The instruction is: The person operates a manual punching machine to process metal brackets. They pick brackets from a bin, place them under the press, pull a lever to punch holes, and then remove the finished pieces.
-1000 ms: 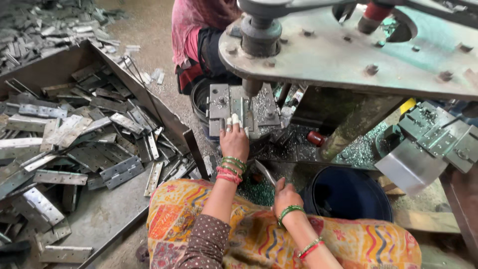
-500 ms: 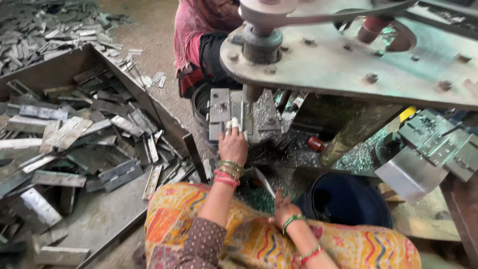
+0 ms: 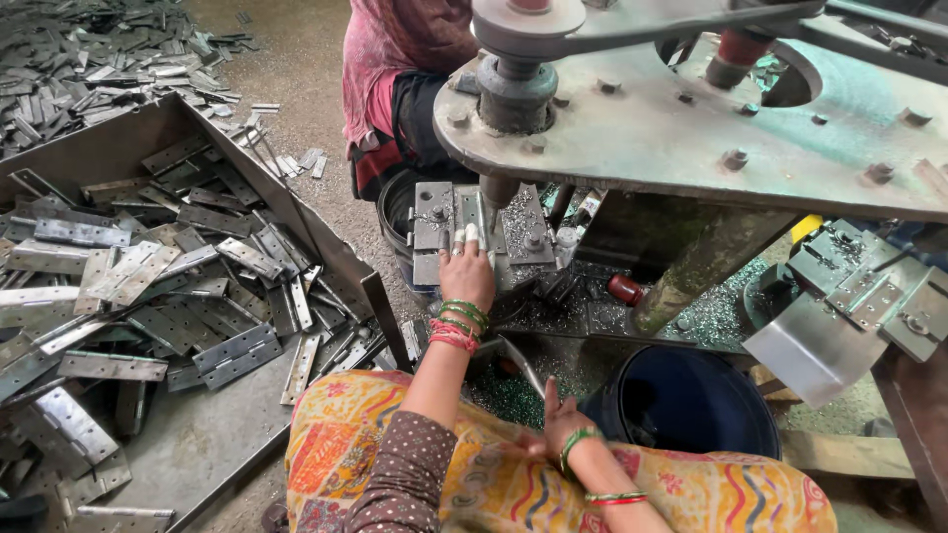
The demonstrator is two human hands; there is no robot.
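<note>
Grey steel hinges point(image 3: 148, 296) in a grey tray point(image 3: 326, 247). Green and red bangles point(image 3: 456, 326); brown dotted sleeve point(image 3: 400, 484); orange-yellow patterned cloth point(image 3: 513, 484). Dark blue bucket point(image 3: 691, 405), pink garment point(image 3: 395, 49) opposite.

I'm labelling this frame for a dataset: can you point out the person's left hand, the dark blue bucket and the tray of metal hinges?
left hand point(image 3: 466, 271), head view, back of the hand at the press die.
dark blue bucket point(image 3: 736, 403), head view, far rim.
tray of metal hinges point(image 3: 326, 252), head view, right side wall.
</note>
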